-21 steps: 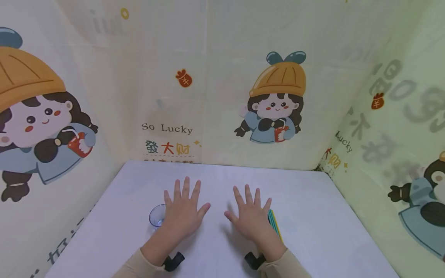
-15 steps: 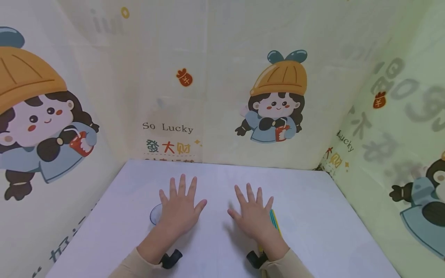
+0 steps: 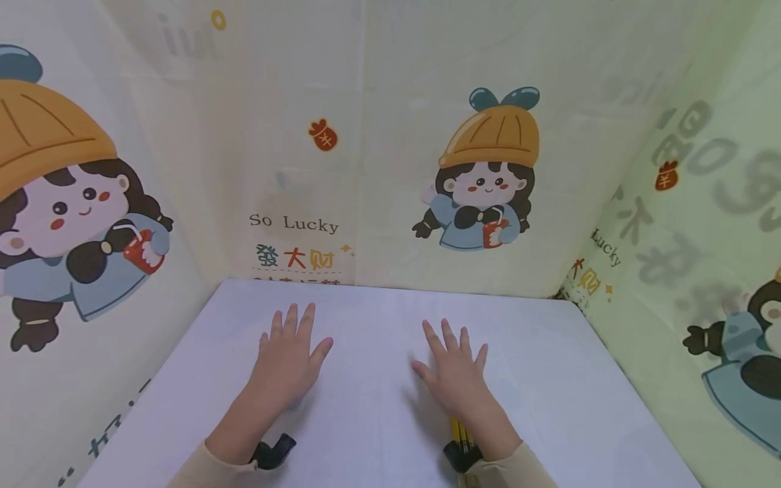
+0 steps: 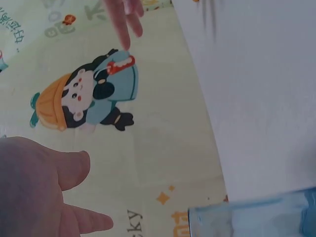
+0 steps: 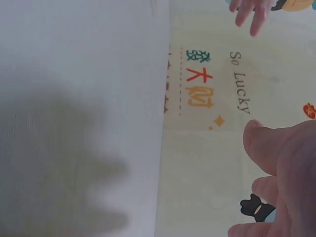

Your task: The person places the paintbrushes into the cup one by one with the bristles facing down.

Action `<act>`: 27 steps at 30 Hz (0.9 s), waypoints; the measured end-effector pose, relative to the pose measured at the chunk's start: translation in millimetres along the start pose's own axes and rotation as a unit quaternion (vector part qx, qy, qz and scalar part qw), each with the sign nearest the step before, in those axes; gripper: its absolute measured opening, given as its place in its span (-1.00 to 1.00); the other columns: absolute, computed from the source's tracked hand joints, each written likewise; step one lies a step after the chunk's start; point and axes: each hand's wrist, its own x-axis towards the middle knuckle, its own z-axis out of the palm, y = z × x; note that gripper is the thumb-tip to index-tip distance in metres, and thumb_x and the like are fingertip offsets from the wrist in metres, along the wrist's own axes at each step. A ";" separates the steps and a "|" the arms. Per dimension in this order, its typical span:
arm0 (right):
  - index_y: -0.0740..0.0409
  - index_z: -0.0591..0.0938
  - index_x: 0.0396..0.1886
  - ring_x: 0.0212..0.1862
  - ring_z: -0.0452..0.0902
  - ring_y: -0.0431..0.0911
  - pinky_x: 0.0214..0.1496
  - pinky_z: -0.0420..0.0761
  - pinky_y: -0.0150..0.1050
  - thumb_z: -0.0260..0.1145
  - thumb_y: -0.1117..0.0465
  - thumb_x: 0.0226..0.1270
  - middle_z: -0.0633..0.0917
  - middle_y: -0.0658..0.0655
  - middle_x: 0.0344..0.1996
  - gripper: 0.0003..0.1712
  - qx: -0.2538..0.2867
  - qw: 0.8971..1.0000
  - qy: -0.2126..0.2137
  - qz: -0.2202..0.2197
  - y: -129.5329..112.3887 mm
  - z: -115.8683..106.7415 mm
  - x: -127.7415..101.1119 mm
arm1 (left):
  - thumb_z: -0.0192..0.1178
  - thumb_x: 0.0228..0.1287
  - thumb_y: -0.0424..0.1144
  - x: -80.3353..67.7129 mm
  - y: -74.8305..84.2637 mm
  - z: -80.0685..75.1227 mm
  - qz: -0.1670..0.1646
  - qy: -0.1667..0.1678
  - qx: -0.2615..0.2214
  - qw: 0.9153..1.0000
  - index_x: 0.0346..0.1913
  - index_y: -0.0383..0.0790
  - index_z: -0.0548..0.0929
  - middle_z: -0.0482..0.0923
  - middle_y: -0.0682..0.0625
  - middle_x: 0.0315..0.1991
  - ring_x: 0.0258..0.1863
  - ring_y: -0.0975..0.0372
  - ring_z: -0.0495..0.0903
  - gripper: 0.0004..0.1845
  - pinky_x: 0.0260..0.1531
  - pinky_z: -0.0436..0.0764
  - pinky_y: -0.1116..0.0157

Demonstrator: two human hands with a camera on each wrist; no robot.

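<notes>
My right hand (image 3: pixel 459 379), fingers spread flat, covers the sticks (image 3: pixel 459 434); long axis six-to-twelve. My left hand (image 3: pixel 285 362), fingers apart, over the cup (image 4: pixel 252 219).

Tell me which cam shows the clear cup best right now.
Left wrist view: the clear cup shows its rim and wall at the bottom edge, under the left hand. Head view: the left hand hides it. Right wrist view: not in frame, only table and wall.
</notes>
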 end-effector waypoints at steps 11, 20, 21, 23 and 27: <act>-0.22 0.06 0.79 0.71 0.00 0.45 0.55 0.26 0.58 0.49 -0.02 0.48 0.21 0.26 0.72 0.08 0.093 0.995 0.017 -0.022 26.2 -6.9 -4.9 | 0.07 0.66 0.09 -2.9 -33.0 -9.7 -0.037 -0.023 -0.096 0.994 0.74 -0.35 -0.05 0.04 -0.47 0.69 0.67 -0.39 0.06 -0.09 0.57 0.22 -0.41; -0.21 0.06 0.79 0.66 0.28 0.25 0.59 0.47 0.28 0.50 0.16 0.46 0.35 0.20 0.67 0.10 0.160 0.986 0.047 0.004 45.6 -8.4 -8.1 | 0.09 0.64 0.14 -4.0 -62.5 -22.9 -0.076 -0.065 -0.135 0.986 0.77 -0.23 -0.18 0.14 -0.47 0.65 0.59 -0.44 0.19 -0.03 0.41 0.40 -0.47; -0.20 0.07 0.79 0.65 0.30 0.25 0.57 0.50 0.27 0.50 0.17 0.46 0.36 0.20 0.66 0.09 0.162 0.986 0.050 0.007 47.5 -8.9 -8.2 | 0.09 0.64 0.14 -4.6 -65.2 -24.5 -0.081 -0.070 -0.139 0.984 0.77 -0.20 -0.17 0.18 -0.47 0.64 0.58 -0.44 0.23 -0.03 0.37 0.45 -0.48; -0.19 0.10 0.78 0.61 0.36 0.27 0.50 0.58 0.25 0.51 0.19 0.45 0.40 0.22 0.63 0.08 0.168 0.984 0.054 0.012 51.2 -10.2 -8.4 | 0.10 0.64 0.13 -5.9 -70.3 -26.6 -0.086 -0.077 -0.146 0.983 0.77 -0.18 -0.12 0.28 -0.45 0.60 0.55 -0.42 0.31 -0.07 0.29 0.56 -0.45; -0.14 0.15 0.77 0.50 0.50 0.29 0.32 0.74 0.19 0.51 0.26 0.44 0.49 0.25 0.55 0.06 0.173 0.983 0.061 0.022 58.1 -13.8 -8.8 | 0.11 0.65 0.09 -8.0 -79.1 -28.3 -0.090 -0.083 -0.152 0.981 0.74 -0.17 0.08 0.44 -0.42 0.50 0.45 -0.35 0.47 -0.18 0.18 0.72 -0.31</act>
